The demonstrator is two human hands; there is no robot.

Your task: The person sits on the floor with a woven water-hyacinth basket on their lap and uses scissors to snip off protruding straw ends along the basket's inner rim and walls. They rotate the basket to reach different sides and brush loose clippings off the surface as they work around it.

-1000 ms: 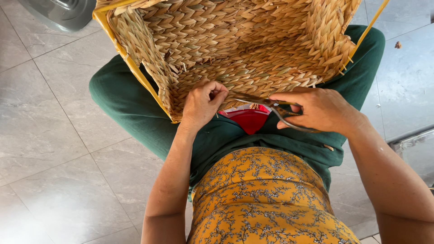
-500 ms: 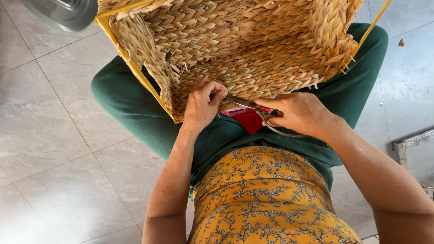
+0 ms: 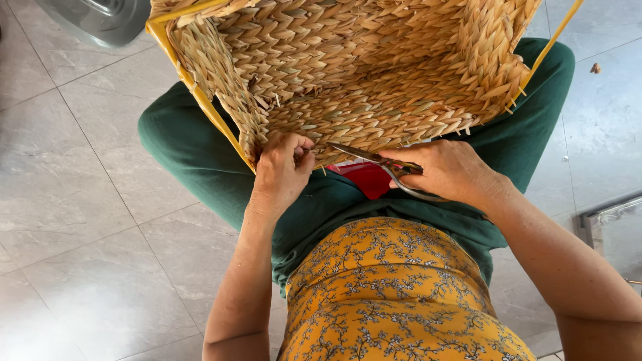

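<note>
Now the right hand (image 3: 455, 172) has drawn in closer to the left than it was a second ago, so that the pair of scissors (image 3: 384, 164) it grips points its blades at the lower edge of the woven basket (image 3: 361, 73), just beside the left hand (image 3: 281, 170). The blades look nearly closed, their tips resting against or just under the braided straw edge; exactly which strand they meet cannot be told. That move suggests trimming work along the basket's edge is under way at this spot. The left hand is clenched, fingers curled and pinching the basket's lower edge near its corner, where a yellow frame rod (image 3: 200, 100) runs along the side. The right hand is closed around the scissor handles, fingers through the loops. The basket itself is large, made of pale plaited straw, tipped so its inner side faces the camera, and it rests across the person's lap on green trousers (image 3: 194, 160). A red object (image 3: 364, 179) shows between the hands, below the basket edge and partly hidden; what it is cannot be told. The person wears a yellow patterned top (image 3: 388, 294) and sits above a grey tiled floor (image 3: 80, 220).
</note>
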